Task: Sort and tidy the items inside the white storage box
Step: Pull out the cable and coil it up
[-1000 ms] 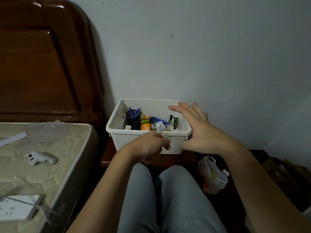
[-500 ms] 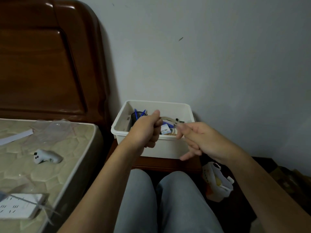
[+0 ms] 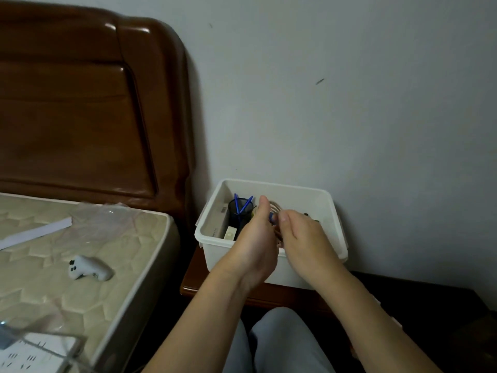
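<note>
White storage box (image 3: 212, 239): left hand (image 3: 258, 238), right hand (image 3: 304, 238) pinching coiled cable (image 3: 274, 206) above

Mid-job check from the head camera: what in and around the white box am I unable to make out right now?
- Right half of the white storage box: contents hidden behind both hands.
- Coiled cable: only its top loops show above the left hand and right hand; which fingers pinch it is unclear.
- Small blue item between the thumbs: too small to identify.
- Dark pen cup: its base is hidden by the box wall.
</note>
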{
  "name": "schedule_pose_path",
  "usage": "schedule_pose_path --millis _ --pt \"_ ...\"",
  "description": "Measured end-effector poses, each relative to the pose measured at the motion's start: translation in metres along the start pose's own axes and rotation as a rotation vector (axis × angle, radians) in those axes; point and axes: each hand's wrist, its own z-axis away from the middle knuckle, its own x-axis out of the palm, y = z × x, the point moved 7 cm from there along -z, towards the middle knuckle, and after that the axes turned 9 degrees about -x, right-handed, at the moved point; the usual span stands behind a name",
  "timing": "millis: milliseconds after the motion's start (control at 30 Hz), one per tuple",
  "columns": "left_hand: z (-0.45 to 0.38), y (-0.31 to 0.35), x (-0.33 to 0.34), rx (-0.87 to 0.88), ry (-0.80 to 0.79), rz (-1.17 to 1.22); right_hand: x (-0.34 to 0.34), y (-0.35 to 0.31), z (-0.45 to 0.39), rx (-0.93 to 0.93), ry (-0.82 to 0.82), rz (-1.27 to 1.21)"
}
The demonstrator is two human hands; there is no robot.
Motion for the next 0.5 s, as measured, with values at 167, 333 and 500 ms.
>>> schedule_pose_path --millis 167,333,500 --pt "-0.006 0.003 -0.002 -0.046 0.063 -0.004 0.019 0.013 -0.002 0.084 -0.033 -0.070" --pt "-0.014 0.010 -0.015 0.000 0.086 -0.191 0.012 0.024 -0.009 0.066 0.053 -0.127" --pt "-0.021 0.034 -0.027 0.100 0.043 -0.147 0.034 0.020 -0.021 0.340 -0.154 -0.981"
